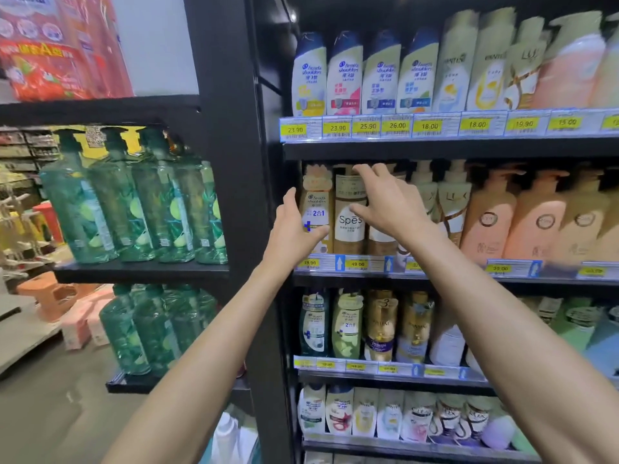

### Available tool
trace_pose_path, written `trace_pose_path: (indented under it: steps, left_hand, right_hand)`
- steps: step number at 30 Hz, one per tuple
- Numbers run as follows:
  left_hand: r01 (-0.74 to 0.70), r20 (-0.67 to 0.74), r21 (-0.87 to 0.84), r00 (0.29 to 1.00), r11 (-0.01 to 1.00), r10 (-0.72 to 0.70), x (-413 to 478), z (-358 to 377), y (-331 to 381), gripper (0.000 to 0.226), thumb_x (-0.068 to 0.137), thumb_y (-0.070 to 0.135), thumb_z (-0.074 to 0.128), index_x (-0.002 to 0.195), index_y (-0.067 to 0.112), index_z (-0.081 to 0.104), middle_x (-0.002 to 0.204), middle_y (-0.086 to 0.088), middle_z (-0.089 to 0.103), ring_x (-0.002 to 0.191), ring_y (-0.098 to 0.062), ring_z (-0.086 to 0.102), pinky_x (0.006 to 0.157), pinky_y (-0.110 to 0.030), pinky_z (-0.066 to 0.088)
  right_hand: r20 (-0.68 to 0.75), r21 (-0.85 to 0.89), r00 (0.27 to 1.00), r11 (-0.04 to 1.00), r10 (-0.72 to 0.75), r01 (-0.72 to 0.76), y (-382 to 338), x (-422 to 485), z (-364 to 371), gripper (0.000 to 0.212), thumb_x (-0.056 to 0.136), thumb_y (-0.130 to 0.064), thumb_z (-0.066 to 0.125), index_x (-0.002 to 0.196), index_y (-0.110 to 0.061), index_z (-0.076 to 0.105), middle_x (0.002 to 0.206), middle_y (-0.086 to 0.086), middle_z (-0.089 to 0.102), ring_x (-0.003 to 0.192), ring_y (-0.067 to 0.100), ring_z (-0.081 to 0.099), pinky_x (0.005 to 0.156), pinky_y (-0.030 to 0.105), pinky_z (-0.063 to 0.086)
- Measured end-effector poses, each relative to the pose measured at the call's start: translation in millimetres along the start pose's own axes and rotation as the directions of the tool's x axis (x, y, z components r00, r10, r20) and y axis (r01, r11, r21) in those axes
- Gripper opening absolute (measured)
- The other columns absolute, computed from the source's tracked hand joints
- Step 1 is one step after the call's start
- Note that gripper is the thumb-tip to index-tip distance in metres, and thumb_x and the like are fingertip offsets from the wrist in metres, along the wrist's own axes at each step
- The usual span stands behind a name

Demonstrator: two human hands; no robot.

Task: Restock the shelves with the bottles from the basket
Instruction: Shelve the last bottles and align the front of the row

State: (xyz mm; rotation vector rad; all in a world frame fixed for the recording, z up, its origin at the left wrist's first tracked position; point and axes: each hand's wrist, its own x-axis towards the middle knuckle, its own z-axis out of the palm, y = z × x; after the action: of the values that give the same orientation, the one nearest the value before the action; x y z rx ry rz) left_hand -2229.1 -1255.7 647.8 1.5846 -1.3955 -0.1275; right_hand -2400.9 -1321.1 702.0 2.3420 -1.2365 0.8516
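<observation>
The left hand (294, 226) grips a white bottle (316, 202) on the shelf (452, 283) while the right hand (385, 202), fingers spread, touches a brown bottle (348, 236).

A brown bottle (350, 217) reads "Spēs"; the pale bottle (316, 209) left of it reads "head & shoulders" and "2合1". Price tags (310, 263) beneath show 39.90 and 49.00.

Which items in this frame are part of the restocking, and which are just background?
Job: left hand, Head & Shoulders 2-in-1 bottle, right hand, Spes bottle, second shelf.
Background: green pump bottles, red packs, peach pump bottles.
</observation>
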Motion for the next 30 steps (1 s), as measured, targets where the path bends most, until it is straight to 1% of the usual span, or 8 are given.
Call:
trace_pose_path:
  steps: [4,6,8,11,14,19,27,30]
  left_hand:
    - [0.049,0.032,-0.069,0.998,0.996,-0.046,10,10,-5,0.102,0.089,0.029,0.078,0.162,0.021,0.006,0.162,-0.009,0.029,0.146,-0.025,0.036,0.100,-0.028,0.031]
    - [0.063,0.036,-0.072,0.998,0.995,-0.061,15,13,-7,0.102,0.089,0.030,0.078,0.161,0.021,0.007,0.161,-0.010,0.031,0.145,-0.027,0.037,0.108,-0.035,0.036]
    - [0.087,0.042,-0.065,0.996,0.994,-0.084,19,15,-10,0.102,0.088,0.031,0.079,0.161,0.021,0.009,0.159,-0.011,0.035,0.139,-0.027,0.044,0.110,-0.043,0.042]
    - [0.098,0.050,-0.056,0.994,0.994,-0.096,21,19,-15,0.102,0.086,0.031,0.080,0.161,0.020,0.012,0.155,-0.009,0.039,0.120,-0.015,0.056,0.103,-0.037,0.044]
    - [0.105,0.024,-0.081,0.994,0.991,-0.103,23,22,-19,0.101,0.085,0.030,0.082,0.160,0.019,0.015,0.151,-0.007,0.045,0.132,-0.023,0.050,0.108,-0.041,0.043]
    - [0.124,0.033,-0.095,0.992,0.988,-0.121,24,28,-24,0.093,0.086,0.028,0.080,0.158,0.017,0.021,0.144,-0.006,0.054,0.129,-0.023,0.054,0.109,-0.048,0.045]
    - [0.104,0.017,-0.119,0.995,0.987,-0.103,26,36,-33,0.085,0.080,0.027,0.086,0.147,0.017,0.033,0.132,-0.005,0.060,0.114,-0.021,0.063,0.103,-0.044,0.051]
    - [0.086,-0.021,-0.117,0.996,0.989,-0.089,27,41,-36,0.079,0.082,0.027,0.084,0.144,0.017,0.036,0.127,-0.004,0.062,0.107,-0.018,0.064,0.093,-0.035,0.052]
  right_hand:
    - [0.034,-0.025,0.999,0.999,0.028,-0.027,1,8,1,0.069,0.086,-0.047,0.071,0.141,-0.022,0.036,0.129,0.012,0.052,0.091,0.030,0.064,0.060,0.033,0.040]
    - [0.045,-0.049,0.999,0.998,0.031,-0.028,1,11,2,0.071,0.083,-0.051,0.073,0.137,-0.023,0.037,0.122,0.012,0.053,0.086,0.029,0.064,0.059,0.033,0.038]
    - [0.060,-0.078,0.998,0.997,0.022,-0.017,-1,15,3,0.072,0.082,-0.053,0.074,0.137,-0.024,0.038,0.121,0.012,0.054,0.086,0.029,0.064,0.060,0.033,0.038]
    - [0.050,-0.105,0.998,0.994,0.029,-0.024,-2,18,5,0.070,0.080,-0.053,0.076,0.134,-0.024,0.042,0.123,0.012,0.052,0.092,0.029,0.062,0.062,0.034,0.037]
    - [0.038,-0.109,0.998,0.993,0.050,-0.045,-2,13,12,0.067,0.081,-0.047,0.077,0.133,-0.023,0.042,0.126,0.013,0.045,0.100,0.030,0.058,0.062,0.035,0.040]
    - [0.028,-0.084,0.999,0.996,0.021,-0.019,-4,13,20,0.066,0.083,-0.047,0.075,0.134,-0.022,0.041,0.116,0.013,0.051,0.094,0.031,0.061,0.061,0.034,0.040]
    - [0.093,-0.079,0.996,0.997,0.000,0.007,-3,26,33,0.067,0.074,-0.047,0.083,0.121,-0.017,0.045,0.107,0.010,0.061,0.093,0.034,0.065,0.064,0.035,0.037]
    - [0.095,-0.069,0.996,0.998,-0.002,0.009,-2,27,34,0.068,0.073,-0.046,0.084,0.119,-0.017,0.045,0.104,0.010,0.063,0.092,0.032,0.065,0.063,0.035,0.037]
